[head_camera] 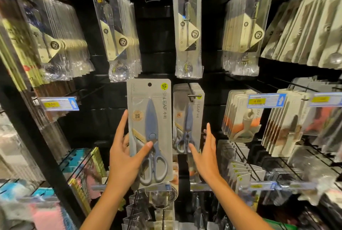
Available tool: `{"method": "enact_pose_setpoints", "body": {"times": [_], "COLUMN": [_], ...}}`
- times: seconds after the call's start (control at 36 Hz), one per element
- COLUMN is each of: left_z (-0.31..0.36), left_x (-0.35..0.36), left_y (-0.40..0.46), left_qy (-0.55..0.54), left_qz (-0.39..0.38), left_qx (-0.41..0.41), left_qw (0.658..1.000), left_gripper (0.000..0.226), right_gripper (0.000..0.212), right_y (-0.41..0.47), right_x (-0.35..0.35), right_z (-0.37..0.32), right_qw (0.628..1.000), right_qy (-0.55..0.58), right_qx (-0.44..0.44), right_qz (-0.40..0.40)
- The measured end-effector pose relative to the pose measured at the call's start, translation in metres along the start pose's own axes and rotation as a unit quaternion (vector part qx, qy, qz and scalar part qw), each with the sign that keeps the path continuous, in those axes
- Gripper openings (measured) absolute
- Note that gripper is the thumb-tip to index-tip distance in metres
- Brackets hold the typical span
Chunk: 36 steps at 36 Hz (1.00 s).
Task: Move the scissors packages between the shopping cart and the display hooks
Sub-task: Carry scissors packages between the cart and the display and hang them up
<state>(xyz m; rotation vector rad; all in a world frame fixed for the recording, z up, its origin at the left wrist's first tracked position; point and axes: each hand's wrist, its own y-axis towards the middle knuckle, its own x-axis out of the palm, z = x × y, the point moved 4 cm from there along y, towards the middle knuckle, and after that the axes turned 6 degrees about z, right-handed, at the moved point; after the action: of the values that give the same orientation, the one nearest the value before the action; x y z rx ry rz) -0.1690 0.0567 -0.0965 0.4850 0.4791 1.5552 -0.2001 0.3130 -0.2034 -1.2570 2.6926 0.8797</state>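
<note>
- A black slotted display wall (155, 31) fills the frame, hung with rows of packaged kitchen goods on wire hooks.
- Clear plastic packs of steel spoons (116, 37) hang across the upper half, with more such packs at upper left and upper right.
- A grey card scissors package (149, 131), holding blue-bladed scissors with grey handles, stands upright in the centre of the frame, in front of the wall and off any hook; its hang hole at the top is free.
- The left hand (125, 159) grips this package at its lower left: the thumb lies across the front by the scissors' pivot and the fingers run up behind the left edge.
- The right hand (205, 157), centre right, holds nothing; its fingers are straight and together, pointing up, just beside the hanging stack.
- A stack of matching grey scissors packages (188, 118) hangs on a black display hook (191, 91) right of the held one.
- Blue-edged price tags with yellow labels (265, 100) sit at mid right, mid left and along the top.
</note>
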Motion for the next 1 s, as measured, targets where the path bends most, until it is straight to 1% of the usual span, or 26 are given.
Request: {"method": "enact_pose_setpoints", "body": {"times": [0.06, 0.11, 0.14, 0.17, 0.22, 0.25, 0.31, 0.47, 0.56, 0.72, 0.83, 1.0], "left_z": [-0.002, -0.007, -0.009, -0.011, -0.013, -0.014, -0.015, -0.012, -0.012, -0.016, -0.023, -0.03], "left_x": [0.0, -0.001, -0.002, -0.002, -0.001, 0.0, 0.003, 0.007, 0.007, 0.017, 0.033, 0.062], "left_y": [-0.001, -0.001, -0.002, -0.002, -0.004, -0.005, -0.007, -0.011, -0.009, -0.002, -0.002, -0.005], "left_qy": [0.0, -0.003, -0.004, -0.005, -0.011, -0.014, -0.017, -0.012, -0.004, 0.037, 0.064, 0.077], "left_qz": [-0.002, -0.004, -0.004, -0.004, -0.005, -0.007, -0.013, -0.033, -0.039, -0.105, -0.131, -0.158], "left_qx": [-0.001, -0.008, -0.012, -0.014, -0.019, -0.019, -0.019, -0.017, -0.017, -0.032, -0.048, -0.047], "left_qw": [1.0, 1.0, 1.0, 1.0, 1.0, 1.0, 1.0, 0.999, 0.999, 0.993, 0.988, 0.983], "left_gripper": [0.098, 0.099, 0.099, 0.1, 0.101, 0.101, 0.101, 0.105, 0.107, 0.121, 0.127, 0.132], "right_gripper": [0.085, 0.076, 0.075, 0.077, 0.09, 0.096, 0.099, 0.094, 0.09, 0.088, 0.087, 0.087], "right_y": [-0.015, -0.031, -0.04, -0.048, -0.06, -0.064, -0.071, -0.079, -0.083, -0.092, -0.092, -0.09], "right_x": [-0.002, -0.003, -0.002, 0.0, 0.002, 0.003, 0.002, -0.005, -0.009, -0.021, -0.034, -0.052], "right_z": [-0.017, -0.035, -0.043, -0.05, -0.061, -0.067, -0.074, -0.076, -0.072, -0.061, -0.05, -0.036], "right_qw": [0.996, 0.987, 0.981, 0.975, 0.969, 0.967, 0.963, 0.971, 0.972, 0.974, 0.978, 0.986], "right_qy": [0.085, 0.153, 0.176, 0.188, 0.178, 0.171, 0.173, 0.158, 0.144, 0.117, 0.098, 0.076], "right_qx": [0.012, 0.006, 0.0, -0.006, -0.019, -0.024, -0.025, -0.017, -0.007, 0.016, 0.025, 0.029], "right_qz": [-0.01, -0.051, -0.081, -0.115, -0.169, -0.187, -0.206, -0.181, -0.186, -0.192, -0.182, -0.147]}}
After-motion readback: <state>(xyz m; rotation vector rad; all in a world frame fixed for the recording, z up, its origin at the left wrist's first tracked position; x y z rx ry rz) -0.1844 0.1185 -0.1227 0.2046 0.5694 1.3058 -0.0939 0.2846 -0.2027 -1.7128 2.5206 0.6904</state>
